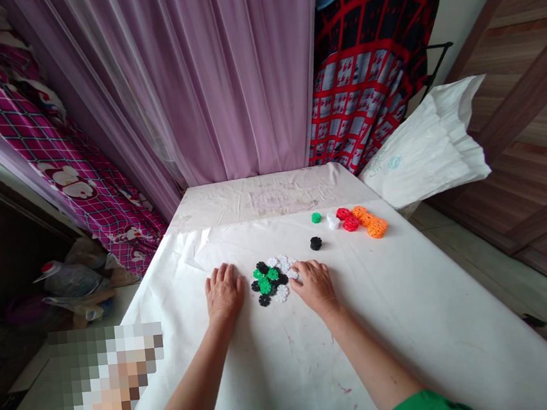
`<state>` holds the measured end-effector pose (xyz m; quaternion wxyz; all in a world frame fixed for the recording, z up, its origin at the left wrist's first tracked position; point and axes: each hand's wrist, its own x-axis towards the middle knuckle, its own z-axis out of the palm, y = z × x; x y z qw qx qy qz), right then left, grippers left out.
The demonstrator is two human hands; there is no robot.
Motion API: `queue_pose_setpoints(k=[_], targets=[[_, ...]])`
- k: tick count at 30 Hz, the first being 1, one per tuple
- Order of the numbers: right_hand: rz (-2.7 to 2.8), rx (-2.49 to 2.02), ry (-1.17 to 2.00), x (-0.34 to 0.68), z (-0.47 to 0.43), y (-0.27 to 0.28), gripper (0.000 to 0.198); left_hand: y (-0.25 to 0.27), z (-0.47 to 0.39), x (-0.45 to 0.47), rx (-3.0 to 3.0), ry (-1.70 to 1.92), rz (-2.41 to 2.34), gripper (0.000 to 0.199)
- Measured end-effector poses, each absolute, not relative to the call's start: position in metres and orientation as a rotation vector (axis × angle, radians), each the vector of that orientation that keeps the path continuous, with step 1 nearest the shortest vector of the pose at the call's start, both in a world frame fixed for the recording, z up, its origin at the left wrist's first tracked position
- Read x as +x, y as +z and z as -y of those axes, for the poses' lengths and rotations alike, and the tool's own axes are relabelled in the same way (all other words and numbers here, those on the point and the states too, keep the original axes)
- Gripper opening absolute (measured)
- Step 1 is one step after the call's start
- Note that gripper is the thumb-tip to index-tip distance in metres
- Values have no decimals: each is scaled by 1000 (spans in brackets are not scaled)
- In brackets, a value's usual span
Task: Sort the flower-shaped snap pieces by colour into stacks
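In the middle of the white table lies a loose pile of notched plastic snowflake discs: green discs (pixel 264 286), black discs (pixel 264 300) and white discs (pixel 282 293), some overlapping. My left hand (pixel 224 293) rests palm down to the left of the pile, fingers stretched out and holding nothing. On the pile's right side is my right hand (pixel 316 286), its fingers curled, with thumb and forefinger at a white snowflake disc (pixel 292 273). Beyond that hand stands a small black stack (pixel 316 243) of the same discs.
Farther back are a green stack (pixel 316 217), a white stack (pixel 333 221), red stacks (pixel 351 223) and orange stacks (pixel 377 226). A white bag (pixel 435 144) leans at the table's right far edge. A purple curtain (pixel 236 73) hangs behind the table (pixel 280 372).
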<state>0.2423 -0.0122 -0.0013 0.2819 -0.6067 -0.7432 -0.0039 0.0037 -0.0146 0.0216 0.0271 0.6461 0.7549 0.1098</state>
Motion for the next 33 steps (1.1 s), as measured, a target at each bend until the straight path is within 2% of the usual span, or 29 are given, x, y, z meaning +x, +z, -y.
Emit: queue_pose_setpoints(k=[7, 17, 26, 33], targets=[[1971, -1620, -15, 242, 16, 3, 11, 22, 15, 4, 1978, 332, -2334, 50], [1846, -1586, -21, 238, 16, -3, 18, 23, 15, 3, 1990, 344, -2337, 49], [1544, -1604, -85, 313, 5, -18, 24, 21, 14, 2, 1992, 346, -2322, 50], [1639, -1664, -50, 301, 7, -17, 25, 22, 14, 2, 1992, 338, -2326, 50]])
